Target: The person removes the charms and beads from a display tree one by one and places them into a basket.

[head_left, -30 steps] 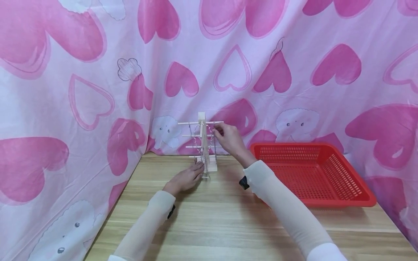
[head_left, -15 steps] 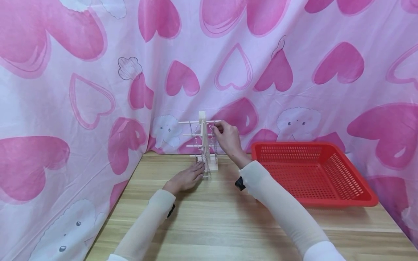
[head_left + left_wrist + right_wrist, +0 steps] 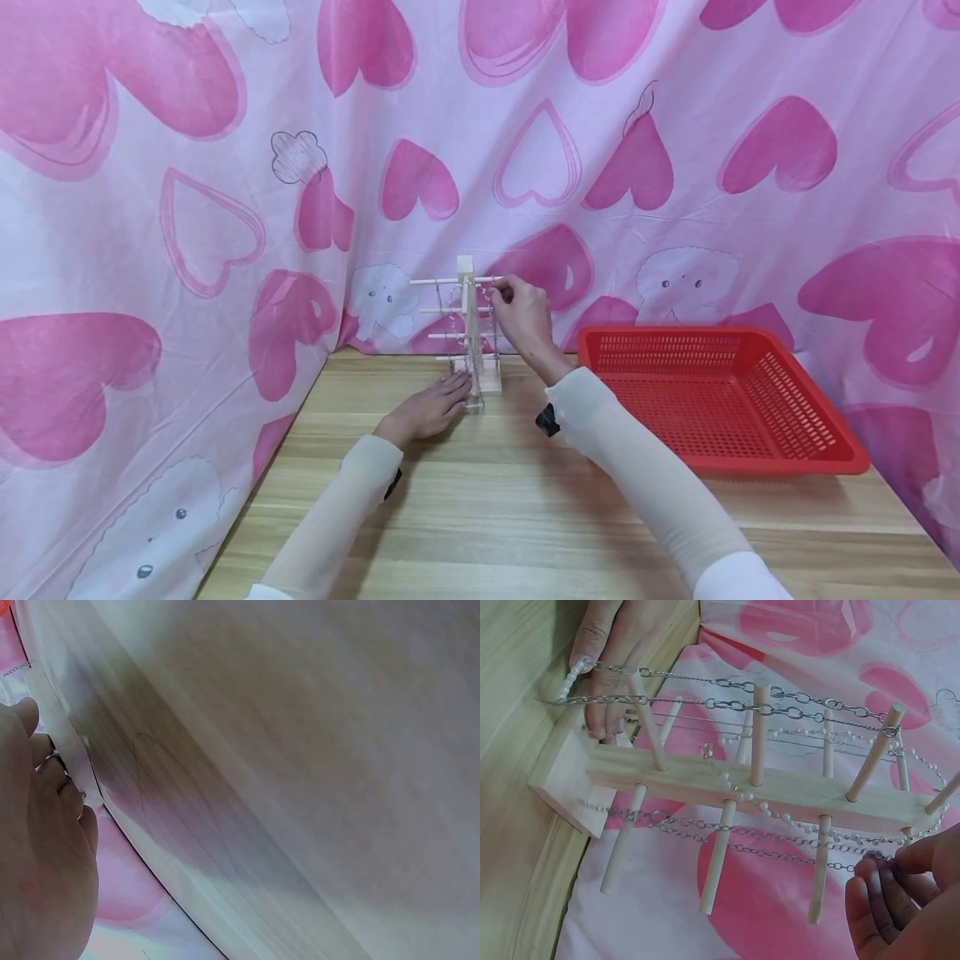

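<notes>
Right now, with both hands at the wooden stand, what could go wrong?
The silver chain pinched by the right hand might drop if the grip slips. It could tangle with the beaded strand hanging close by. The left hand, at the wooden base, might snag the row of white beads near its fingers.

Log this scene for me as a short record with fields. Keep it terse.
Right grip: pinching a silver chain near the rack's top
Left grip: fingers at the rack's base
Rack build: pale wood, upright, pegs at several levels
Also hung: front chain with pearls at its low end; pearl string
Basket: red, right of the rack in the head view
Table: wood-grained
Backdrop: pink heart-print cloth
Unclear: whether the pinched chain is already over a peg
</notes>
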### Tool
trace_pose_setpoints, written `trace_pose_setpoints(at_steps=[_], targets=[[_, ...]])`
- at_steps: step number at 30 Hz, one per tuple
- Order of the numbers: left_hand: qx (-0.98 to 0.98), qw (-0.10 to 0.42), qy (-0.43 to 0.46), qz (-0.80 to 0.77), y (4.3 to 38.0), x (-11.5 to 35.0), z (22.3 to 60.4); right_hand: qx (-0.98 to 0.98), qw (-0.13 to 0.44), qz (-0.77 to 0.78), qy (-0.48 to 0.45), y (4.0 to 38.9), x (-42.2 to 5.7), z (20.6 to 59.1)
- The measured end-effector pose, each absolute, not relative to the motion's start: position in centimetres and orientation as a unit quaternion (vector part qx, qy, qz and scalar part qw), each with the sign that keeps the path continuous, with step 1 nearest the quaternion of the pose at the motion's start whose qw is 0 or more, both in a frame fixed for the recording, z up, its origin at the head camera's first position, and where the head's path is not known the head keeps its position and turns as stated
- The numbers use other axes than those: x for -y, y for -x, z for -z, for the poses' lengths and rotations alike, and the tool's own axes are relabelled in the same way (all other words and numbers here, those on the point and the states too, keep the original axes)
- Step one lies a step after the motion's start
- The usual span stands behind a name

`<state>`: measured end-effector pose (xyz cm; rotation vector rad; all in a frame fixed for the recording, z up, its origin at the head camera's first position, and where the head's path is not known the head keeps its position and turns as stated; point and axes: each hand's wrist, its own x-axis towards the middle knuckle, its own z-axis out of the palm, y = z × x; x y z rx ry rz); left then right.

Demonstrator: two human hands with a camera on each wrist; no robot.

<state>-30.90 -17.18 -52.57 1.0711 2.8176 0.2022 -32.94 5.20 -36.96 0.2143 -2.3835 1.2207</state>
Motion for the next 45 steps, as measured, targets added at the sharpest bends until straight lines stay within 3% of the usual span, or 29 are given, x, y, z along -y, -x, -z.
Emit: trace_pose_setpoints(at_steps=[17,29,45], targets=[[-0.933,0.074,-0.348,-0.059,30.8,17.1,52.5,0.852,0.232,-0.465,-0.071,33.1,-5.3,36.7],[-0.931,0.067,-0.354,-0.066,30.9,17.2,52.7,0.824,0.307,-0.467,-0.097,33.4,-6.3,35.8],[-0.930,0.065,-0.353,-0.075,31.1,17.3,52.7,0.815,0.329,-0.461,-0.124,34.1,-8.2,35.1]])
